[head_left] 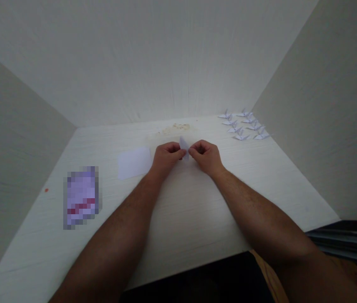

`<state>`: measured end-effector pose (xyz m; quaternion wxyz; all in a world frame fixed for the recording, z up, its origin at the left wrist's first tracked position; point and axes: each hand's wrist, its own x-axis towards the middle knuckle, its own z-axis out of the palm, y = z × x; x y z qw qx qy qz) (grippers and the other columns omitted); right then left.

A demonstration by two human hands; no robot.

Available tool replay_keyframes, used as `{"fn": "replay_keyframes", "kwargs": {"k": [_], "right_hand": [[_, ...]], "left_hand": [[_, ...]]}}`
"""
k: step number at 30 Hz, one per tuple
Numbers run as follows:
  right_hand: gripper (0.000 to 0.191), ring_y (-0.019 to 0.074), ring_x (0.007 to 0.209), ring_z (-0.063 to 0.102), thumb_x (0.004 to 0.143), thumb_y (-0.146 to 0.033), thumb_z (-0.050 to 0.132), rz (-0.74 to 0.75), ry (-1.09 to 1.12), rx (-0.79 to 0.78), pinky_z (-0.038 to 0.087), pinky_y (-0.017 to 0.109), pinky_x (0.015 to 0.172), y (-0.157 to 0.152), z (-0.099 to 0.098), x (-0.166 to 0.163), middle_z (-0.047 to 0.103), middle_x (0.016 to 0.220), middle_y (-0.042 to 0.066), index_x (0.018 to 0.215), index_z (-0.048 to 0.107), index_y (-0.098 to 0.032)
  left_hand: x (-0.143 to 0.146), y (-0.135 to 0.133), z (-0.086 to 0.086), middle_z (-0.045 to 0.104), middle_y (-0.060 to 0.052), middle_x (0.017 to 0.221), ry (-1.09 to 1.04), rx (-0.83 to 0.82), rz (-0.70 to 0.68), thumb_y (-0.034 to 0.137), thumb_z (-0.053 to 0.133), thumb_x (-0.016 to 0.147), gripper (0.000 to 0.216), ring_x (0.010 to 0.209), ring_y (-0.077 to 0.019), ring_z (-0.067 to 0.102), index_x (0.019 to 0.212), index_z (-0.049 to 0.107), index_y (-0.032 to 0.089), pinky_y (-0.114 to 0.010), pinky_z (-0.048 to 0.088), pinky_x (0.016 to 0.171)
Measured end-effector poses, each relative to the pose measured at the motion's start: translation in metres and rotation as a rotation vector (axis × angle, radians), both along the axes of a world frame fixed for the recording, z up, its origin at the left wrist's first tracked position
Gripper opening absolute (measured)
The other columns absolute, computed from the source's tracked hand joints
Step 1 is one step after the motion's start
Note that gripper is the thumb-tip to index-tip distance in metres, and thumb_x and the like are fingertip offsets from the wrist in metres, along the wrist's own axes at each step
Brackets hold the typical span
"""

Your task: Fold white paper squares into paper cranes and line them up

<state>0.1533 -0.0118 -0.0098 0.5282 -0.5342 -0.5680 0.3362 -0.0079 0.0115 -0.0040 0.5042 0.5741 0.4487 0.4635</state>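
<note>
Both my hands meet at the middle of a white table (181,210). My left hand (165,156) and my right hand (206,156) are closed in a pinch on a small folded piece of white paper (184,145) that stands up between their fingertips. A flat white sheet of paper (134,162) lies on the table just left of my left hand. Most of the folded piece is hidden by my fingers.
Several small folded paper figures (244,125) stand in rows at the back right corner. A blurred purple and white packet (81,197) lies at the left, with a tiny red speck (46,190) beyond it. White walls close in on three sides. A dark edge (345,240) lies at lower right.
</note>
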Motion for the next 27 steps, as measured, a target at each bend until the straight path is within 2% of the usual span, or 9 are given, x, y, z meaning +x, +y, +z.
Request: {"fn": "replay_keyframes", "kwargs": {"k": [6, 10, 18, 27], "right_hand": [[0.011, 0.0115, 0.059, 0.055, 0.076, -0.032, 0.070, -0.099, -0.126, 0.095, 0.045, 0.027, 0.059, -0.003, -0.001, -0.002, 0.067, 0.069, -0.001, 0.078, 0.065, -0.022], [0.011, 0.0118, 0.059, 0.054, 0.077, -0.031, 0.070, -0.124, -0.172, 0.120, 0.045, 0.027, 0.058, -0.003, 0.000, -0.002, 0.066, 0.066, -0.002, 0.075, 0.064, -0.022], [0.010, 0.0119, 0.061, 0.056, 0.077, -0.029, 0.069, -0.095, -0.182, 0.149, 0.047, 0.028, 0.059, -0.003, -0.002, -0.001, 0.067, 0.070, -0.001, 0.073, 0.064, -0.022], [0.016, 0.0112, 0.059, 0.055, 0.072, -0.033, 0.074, -0.026, -0.083, 0.057, 0.045, 0.026, 0.056, -0.002, 0.001, 0.001, 0.065, 0.067, -0.002, 0.072, 0.065, -0.021]], "left_hand": [[0.001, -0.003, 0.005, 0.058, 0.004, 0.053, 0.096, 0.036, 0.048, 0.030, 0.073, 0.071, 0.015, 0.051, -0.0081, 0.048, 0.064, 0.070, 0.017, -0.022, 0.038, 0.052], [0.002, -0.005, 0.009, 0.064, 0.002, 0.057, 0.142, 0.043, 0.040, 0.026, 0.071, 0.072, 0.013, 0.051, -0.0086, 0.052, 0.064, 0.069, 0.017, -0.022, 0.043, 0.053], [0.003, -0.008, 0.013, 0.069, -0.001, 0.061, 0.116, -0.004, 0.002, 0.028, 0.073, 0.072, 0.015, 0.050, -0.0088, 0.056, 0.065, 0.067, 0.016, -0.021, 0.045, 0.051], [0.003, -0.007, 0.012, 0.069, -0.002, 0.062, 0.123, 0.007, 0.009, 0.027, 0.071, 0.073, 0.013, 0.050, -0.0086, 0.055, 0.067, 0.069, 0.015, -0.021, 0.044, 0.050]]}}
